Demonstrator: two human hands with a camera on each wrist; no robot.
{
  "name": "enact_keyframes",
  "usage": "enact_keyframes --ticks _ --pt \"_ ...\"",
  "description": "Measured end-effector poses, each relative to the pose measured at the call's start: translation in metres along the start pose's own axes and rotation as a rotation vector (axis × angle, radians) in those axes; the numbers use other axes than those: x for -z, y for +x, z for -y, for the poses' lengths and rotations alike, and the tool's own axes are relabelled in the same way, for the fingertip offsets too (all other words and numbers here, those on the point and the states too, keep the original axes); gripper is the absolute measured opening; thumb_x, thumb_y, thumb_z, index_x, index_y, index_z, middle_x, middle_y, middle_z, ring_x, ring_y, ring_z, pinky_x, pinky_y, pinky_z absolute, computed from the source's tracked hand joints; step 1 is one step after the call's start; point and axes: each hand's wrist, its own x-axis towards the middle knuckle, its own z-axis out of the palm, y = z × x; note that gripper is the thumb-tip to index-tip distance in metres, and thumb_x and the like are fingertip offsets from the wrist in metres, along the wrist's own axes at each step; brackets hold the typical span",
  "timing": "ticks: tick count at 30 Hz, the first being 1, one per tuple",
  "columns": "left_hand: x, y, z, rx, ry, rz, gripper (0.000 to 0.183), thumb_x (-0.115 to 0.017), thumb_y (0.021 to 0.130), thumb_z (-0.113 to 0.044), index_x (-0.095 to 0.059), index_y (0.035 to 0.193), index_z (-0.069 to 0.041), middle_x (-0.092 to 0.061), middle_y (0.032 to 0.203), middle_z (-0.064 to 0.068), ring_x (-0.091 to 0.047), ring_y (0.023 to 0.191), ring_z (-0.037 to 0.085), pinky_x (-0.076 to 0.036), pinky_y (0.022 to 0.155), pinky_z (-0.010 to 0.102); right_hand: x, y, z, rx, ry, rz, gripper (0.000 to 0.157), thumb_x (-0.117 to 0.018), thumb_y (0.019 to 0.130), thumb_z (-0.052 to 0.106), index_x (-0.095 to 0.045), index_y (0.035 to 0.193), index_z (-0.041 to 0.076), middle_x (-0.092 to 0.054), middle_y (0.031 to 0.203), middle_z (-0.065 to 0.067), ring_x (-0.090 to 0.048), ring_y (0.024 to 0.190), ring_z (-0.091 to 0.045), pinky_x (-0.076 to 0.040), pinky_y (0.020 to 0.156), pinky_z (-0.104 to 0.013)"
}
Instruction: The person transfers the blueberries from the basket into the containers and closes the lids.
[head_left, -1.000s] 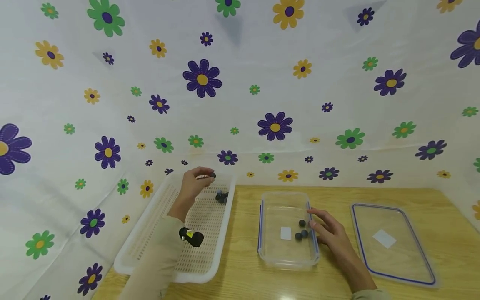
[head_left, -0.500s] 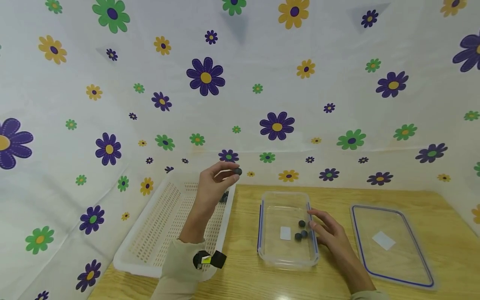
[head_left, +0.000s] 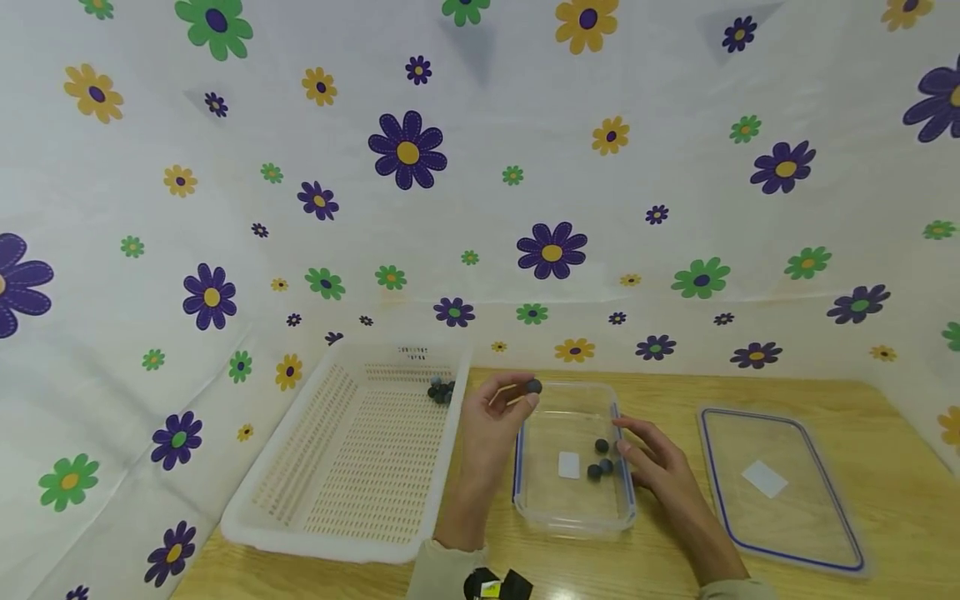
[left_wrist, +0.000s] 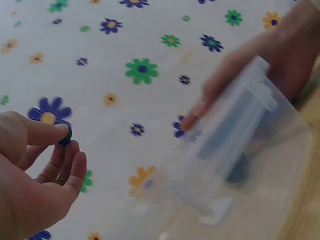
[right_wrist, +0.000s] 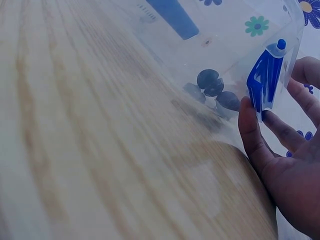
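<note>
My left hand pinches a blueberry between thumb and fingertips, above the back left part of a clear plastic food container. The left wrist view shows the same blueberry, partly covered by the thumb. Several blueberries lie inside the container, towards its right side. My right hand holds that right side, with thumb and fingers at the rim. Up close, the right thumb is beside a blue locking clip.
To the left stands a white perforated basket with several blueberries in its back right corner. A clear lid with a blue seal lies to the right on the wooden table. Flower-patterned sheeting rises behind the table.
My left hand has moved right, from over the basket to above the container, with the blueberry between its fingers. My right hand has stayed at the container's right side.
</note>
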Motion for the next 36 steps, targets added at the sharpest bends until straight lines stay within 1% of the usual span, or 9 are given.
enact_keyframes --ticks 4,8,11,16,23,26,31,33,36 --pt "-0.004 0.000 0.033 0.042 -0.019 -0.003 0.025 -0.070 0.087 0.015 -0.068 0.112 0.012 -0.068 0.113 0.019 -0.069 0.106 0.028 -0.058 0.087 0.026 -0.001 0.001 0.000 -0.006 -0.001 0.006 0.048 -0.057 0.107 0.030 -0.049 0.148 0.006 -0.031 0.163 -0.015 -0.053 0.127 -0.013 -0.057 0.088 -0.033" --pt "-0.005 -0.002 0.055 0.010 0.025 0.022 0.024 -0.071 0.087 0.014 -0.069 0.110 0.011 -0.069 0.109 0.018 -0.069 0.103 0.028 -0.058 0.086 0.026 0.001 0.001 0.002 0.010 -0.006 0.010 0.046 -0.056 0.107 0.029 -0.050 0.147 0.005 -0.030 0.164 -0.016 -0.049 0.133 -0.025 -0.058 0.089 -0.033" --pt "-0.005 -0.003 0.061 -0.029 0.075 0.046 0.022 -0.071 0.087 0.015 -0.069 0.108 0.010 -0.069 0.106 0.019 -0.069 0.101 0.030 -0.058 0.086 0.028 0.002 0.000 0.003 0.018 -0.009 0.016 0.046 -0.056 0.108 0.028 -0.049 0.147 0.005 -0.030 0.164 -0.017 -0.047 0.136 -0.030 -0.057 0.089 -0.032" --pt "-0.006 -0.005 0.061 -0.063 0.203 0.083 0.022 -0.069 0.087 0.016 -0.071 0.107 0.007 -0.069 0.107 0.020 -0.068 0.104 0.036 -0.058 0.090 0.036 0.001 0.000 0.004 0.015 0.003 0.024 0.047 -0.055 0.108 0.027 -0.047 0.148 0.004 -0.028 0.165 -0.018 -0.039 0.141 -0.039 -0.057 0.089 -0.031" --pt "-0.006 -0.007 0.057 -0.054 0.292 0.089 0.023 -0.070 0.089 0.014 -0.074 0.107 0.001 -0.069 0.110 0.015 -0.064 0.107 0.043 -0.058 0.090 0.037 -0.001 0.000 0.001 0.022 0.017 0.021 0.047 -0.055 0.108 0.026 -0.047 0.148 0.004 -0.031 0.163 -0.016 -0.052 0.123 -0.003 -0.058 0.088 -0.033" --pt "-0.005 -0.009 0.040 -0.047 0.320 0.143 0.021 -0.070 0.091 0.010 -0.074 0.109 0.000 -0.070 0.111 0.015 -0.066 0.106 0.040 -0.058 0.089 0.035 -0.002 0.000 0.000 0.021 0.021 0.024 0.047 -0.055 0.108 0.027 -0.047 0.148 0.004 -0.031 0.163 -0.016 -0.053 0.126 -0.008 -0.058 0.088 -0.034" --pt "0.002 -0.008 -0.014 -0.100 0.379 0.281 0.019 -0.068 0.096 0.002 -0.071 0.115 0.001 -0.069 0.117 0.016 -0.065 0.109 0.040 -0.057 0.093 0.037 -0.005 0.003 -0.001 0.030 0.021 0.031 0.047 -0.056 0.107 0.028 -0.048 0.148 0.005 -0.032 0.163 -0.014 -0.048 0.134 -0.024 -0.057 0.090 -0.033" --pt "0.007 -0.004 -0.037 -0.127 0.386 0.314 0.020 -0.067 0.097 0.000 -0.070 0.117 0.001 -0.068 0.118 0.016 -0.064 0.110 0.040 -0.056 0.096 0.038 -0.004 0.002 0.000 0.036 0.017 0.036 0.047 -0.056 0.108 0.027 -0.048 0.148 0.005 -0.031 0.163 -0.015 -0.049 0.132 -0.019 -0.057 0.090 -0.032" --pt "0.019 0.007 -0.066 -0.112 0.383 0.317 0.021 -0.068 0.097 -0.002 -0.069 0.118 0.000 -0.068 0.120 0.014 -0.065 0.112 0.034 -0.055 0.098 0.038 0.002 0.000 0.002 0.050 0.013 0.036 0.047 -0.055 0.108 0.026 -0.047 0.149 0.004 -0.031 0.163 -0.018 -0.053 0.127 -0.011 -0.057 0.089 -0.033"
